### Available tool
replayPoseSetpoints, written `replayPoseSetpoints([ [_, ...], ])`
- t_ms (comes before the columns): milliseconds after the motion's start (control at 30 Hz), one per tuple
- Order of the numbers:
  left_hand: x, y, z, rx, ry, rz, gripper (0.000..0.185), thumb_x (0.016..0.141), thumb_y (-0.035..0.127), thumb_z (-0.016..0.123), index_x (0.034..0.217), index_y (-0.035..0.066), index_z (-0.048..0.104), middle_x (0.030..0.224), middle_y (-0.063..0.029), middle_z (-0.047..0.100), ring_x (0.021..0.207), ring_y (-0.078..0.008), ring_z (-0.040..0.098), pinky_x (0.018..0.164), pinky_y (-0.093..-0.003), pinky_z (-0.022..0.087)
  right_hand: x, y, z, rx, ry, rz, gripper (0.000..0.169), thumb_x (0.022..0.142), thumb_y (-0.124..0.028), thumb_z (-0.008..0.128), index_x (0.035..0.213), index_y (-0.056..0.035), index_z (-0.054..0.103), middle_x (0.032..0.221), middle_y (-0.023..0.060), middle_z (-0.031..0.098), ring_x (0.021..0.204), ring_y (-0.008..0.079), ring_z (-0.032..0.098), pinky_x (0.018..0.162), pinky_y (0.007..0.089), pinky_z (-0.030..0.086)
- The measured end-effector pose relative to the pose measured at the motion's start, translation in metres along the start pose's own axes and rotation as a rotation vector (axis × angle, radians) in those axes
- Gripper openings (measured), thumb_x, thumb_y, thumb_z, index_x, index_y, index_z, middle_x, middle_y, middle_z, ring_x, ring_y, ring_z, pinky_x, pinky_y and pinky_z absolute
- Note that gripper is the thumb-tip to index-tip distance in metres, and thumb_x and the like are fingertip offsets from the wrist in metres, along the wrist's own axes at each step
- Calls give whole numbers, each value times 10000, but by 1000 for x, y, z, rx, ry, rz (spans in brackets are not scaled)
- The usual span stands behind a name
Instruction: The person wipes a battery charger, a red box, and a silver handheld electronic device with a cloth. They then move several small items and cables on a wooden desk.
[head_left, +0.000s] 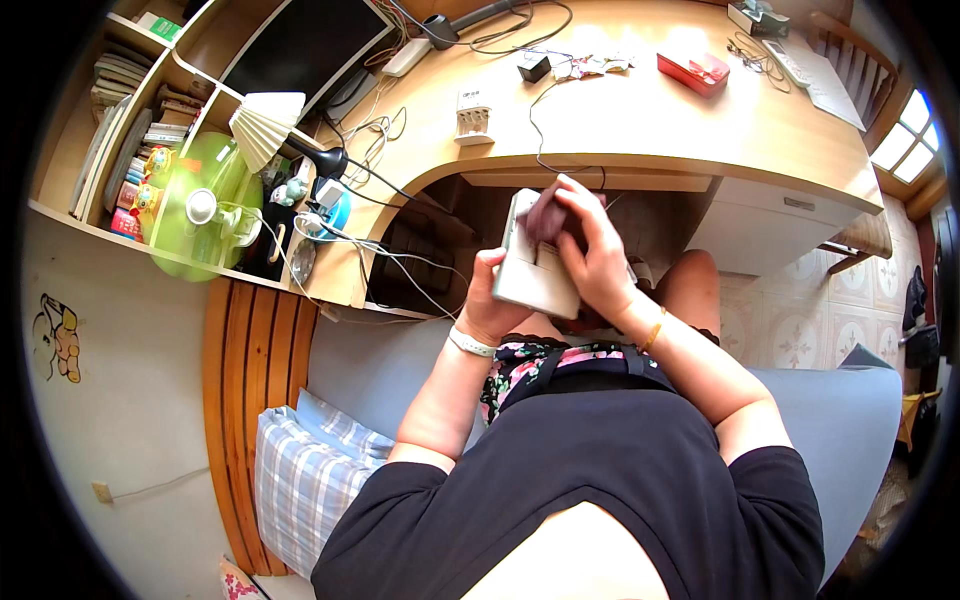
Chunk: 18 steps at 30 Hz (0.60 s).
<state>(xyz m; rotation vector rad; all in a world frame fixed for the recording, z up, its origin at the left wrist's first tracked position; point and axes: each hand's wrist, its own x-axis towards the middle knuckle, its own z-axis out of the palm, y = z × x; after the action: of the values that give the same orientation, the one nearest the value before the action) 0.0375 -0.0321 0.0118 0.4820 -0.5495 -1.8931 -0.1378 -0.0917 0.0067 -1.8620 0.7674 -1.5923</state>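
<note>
My left hand (486, 304) grips a flat, white rectangular case (525, 281) by its lower left side, the thumb along the edge. The case is tilted above my lap, in front of the desk's curved edge. Bunched in my right hand (600, 255) is a purplish-brown cloth (551, 216), which lies against the upper part of the case. The fingers and cloth hide much of that face, and I cannot tell what kind of device the case is.
On the wooden desk (630, 127) are a white battery charger (474, 120), a small black box (534, 69), a red box with a bow (694, 73) and loose cables. A pleated lamp (266, 127) and a monitor (307, 52) stand left. White cords (397, 251) hang near my left hand.
</note>
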Motion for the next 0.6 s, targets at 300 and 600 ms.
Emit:
replayPoseSetpoints([
  [300,10,-2,12,-269,-42,-94,788,997,627,462,1561,79,420,1579,-185,445,1442,-374,424,1207,-539,313,-37,-45,3,-144,-437,-355,426,841,23,678,1263,-13,638,1387,190,617,1352,375,560,1117,504,459],
  [600,12,-24,-1,-74,17,71,625,1057,531,413,1561,162,417,1483,-100,552,1362,-292,525,1183,-482,371,25,15,-11,-201,-186,-128,443,867,-21,654,1305,36,612,1401,245,597,1317,427,557,1118,474,449],
])
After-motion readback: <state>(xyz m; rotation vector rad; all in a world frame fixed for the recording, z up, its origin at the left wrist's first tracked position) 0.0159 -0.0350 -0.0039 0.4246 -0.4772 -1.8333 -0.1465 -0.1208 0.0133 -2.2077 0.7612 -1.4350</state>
